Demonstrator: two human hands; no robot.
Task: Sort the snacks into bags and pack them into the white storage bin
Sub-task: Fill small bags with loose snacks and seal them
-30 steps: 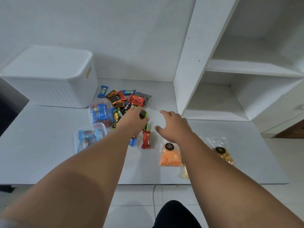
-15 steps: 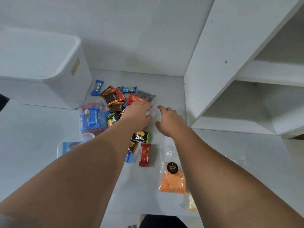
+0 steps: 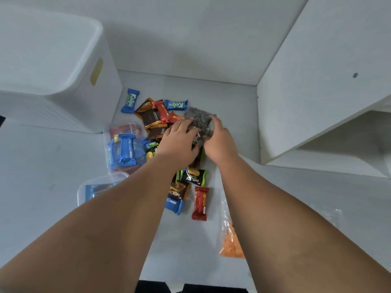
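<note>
left hand [image 3: 179,142] and right hand [image 3: 220,144], fingers curled on seed bag [image 3: 197,119], frame centre, long axis upper-left to lower-right

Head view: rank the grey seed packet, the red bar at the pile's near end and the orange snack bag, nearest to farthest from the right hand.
1. Grey seed packet: gripped by the right hand.
2. Red bar: toward the table's front, left of the forearm.
3. Orange snack bag: farthest, under the forearm.
</note>
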